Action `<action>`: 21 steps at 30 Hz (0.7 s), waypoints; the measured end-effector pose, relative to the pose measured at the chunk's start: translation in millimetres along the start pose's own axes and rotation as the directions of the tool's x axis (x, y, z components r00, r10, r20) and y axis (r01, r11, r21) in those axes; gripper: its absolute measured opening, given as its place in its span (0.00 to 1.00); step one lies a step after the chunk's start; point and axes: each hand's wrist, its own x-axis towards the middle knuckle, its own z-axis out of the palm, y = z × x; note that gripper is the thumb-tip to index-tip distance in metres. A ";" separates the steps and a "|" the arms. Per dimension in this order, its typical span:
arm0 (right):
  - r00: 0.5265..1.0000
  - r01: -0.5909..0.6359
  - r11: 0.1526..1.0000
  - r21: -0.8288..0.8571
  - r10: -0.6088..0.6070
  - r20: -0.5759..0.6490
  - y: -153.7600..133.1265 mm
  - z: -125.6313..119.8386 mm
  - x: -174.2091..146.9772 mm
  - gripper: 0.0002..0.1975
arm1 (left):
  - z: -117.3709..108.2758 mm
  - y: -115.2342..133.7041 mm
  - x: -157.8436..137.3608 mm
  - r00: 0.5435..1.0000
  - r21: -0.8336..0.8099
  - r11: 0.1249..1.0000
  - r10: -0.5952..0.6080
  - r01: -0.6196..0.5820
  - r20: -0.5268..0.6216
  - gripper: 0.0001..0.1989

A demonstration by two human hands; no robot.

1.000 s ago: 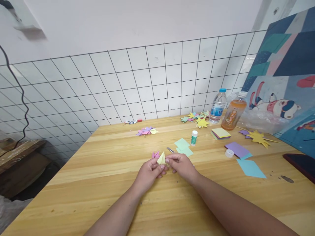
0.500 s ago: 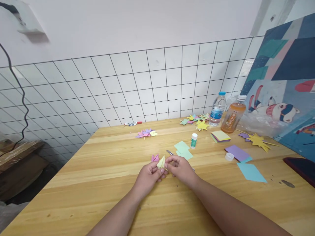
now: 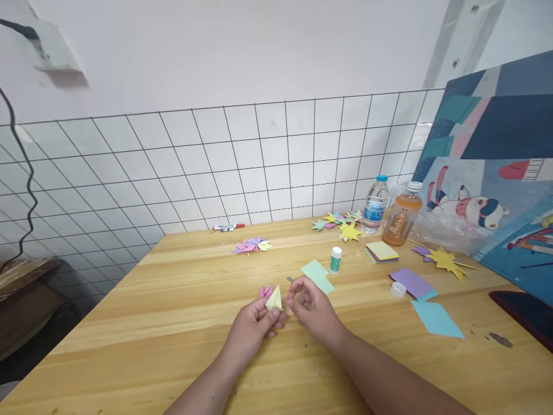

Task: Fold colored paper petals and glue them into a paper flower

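Note:
My left hand (image 3: 252, 327) pinches a pale yellow folded paper piece (image 3: 275, 300) between thumb and fingers, its point upward. Just right of it is my right hand (image 3: 313, 308), apart from the paper, with loosely curled fingers and nothing visible in them. A pink folded paper piece (image 3: 265, 290) lies behind the left hand, partly covered. Beyond the right hand are light green paper sheets (image 3: 317, 274). The grey tip of a cutter-like tool (image 3: 290, 279) shows by the right fingers; the rest is hidden.
A glue stick (image 3: 336, 260) stands uncapped, its white cap (image 3: 398, 289) farther right. Folded paper pieces (image 3: 254, 245) lie toward the wall, near markers (image 3: 228, 227). On the right are a water bottle (image 3: 375, 207), an orange drink bottle (image 3: 401, 219), square papers (image 3: 382, 251) and a blue sheet (image 3: 437, 319).
My right hand has let go of the yellow folded paper and moved slightly away to the right. The left hand still holds it. The view has shifted a little.

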 end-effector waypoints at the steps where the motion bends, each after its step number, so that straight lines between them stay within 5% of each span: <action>1: 1.000 0.028 0.999 -0.036 -0.027 0.013 -2.3 -0.3 -1.2 0.07 | -0.8 -0.5 0.7 1.000 -0.010 1.000 -0.005 0.005 -0.011 0.20; 6: 0.993 0.091 0.979 -0.180 -0.076 0.092 -4.6 2.9 -4.8 0.07 | -1.1 -1.9 1.4 1.000 -0.020 1.000 -0.002 0.002 0.000 0.20; 10: 0.997 0.082 0.964 -0.252 -0.077 0.028 3.2 4.5 -1.7 0.03 | 3.9 2.3 -1.9 1.000 0.010 1.000 -0.010 0.010 -0.012 0.21; 21: 0.993 -0.118 0.992 -0.040 0.119 0.012 7.4 8.1 -1.3 0.09 | 6.3 2.9 -3.0 0.999 0.026 1.000 0.015 -0.014 -0.038 0.21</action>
